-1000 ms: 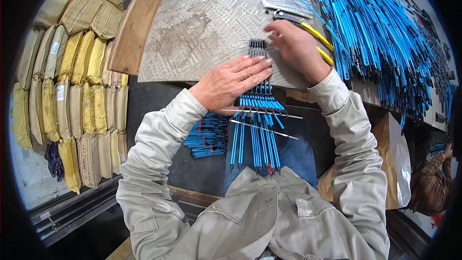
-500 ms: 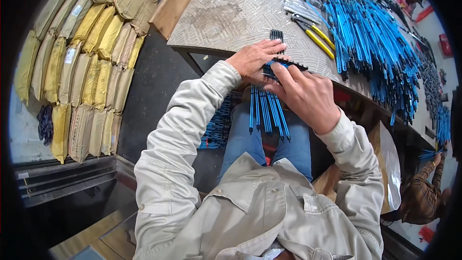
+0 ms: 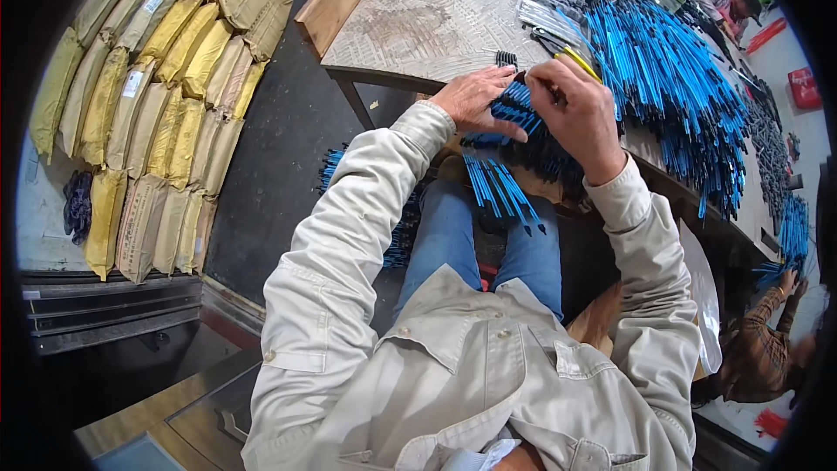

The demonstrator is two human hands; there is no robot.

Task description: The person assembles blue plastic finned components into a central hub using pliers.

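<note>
While L thumb (image 3: 509,129) crosses blue rods (image 3: 513,109), R fingers (image 3: 551,78) flank 'em

Workshop: worktable (image 3: 370,45) heaped with blue rods (image 3: 676,92), wrapped packages (image 3: 174,48) stacked alongside, co-worker (image 3: 751,351) at right.

The left hand (image 3: 478,100) lies across a row of blue rods with black ends (image 3: 501,190) at the edge of the table (image 3: 392,39), thumb spread from the fingers. The right hand (image 3: 580,109) is positioned just beside it, fingers bent together above the rods; any held part is hidden. Yellow-handled pliers (image 3: 581,63) and a larger blue rod pile (image 3: 667,92) lie beyond the right hand; wrapped packages (image 3: 161,126) are stacked at far left.
</note>
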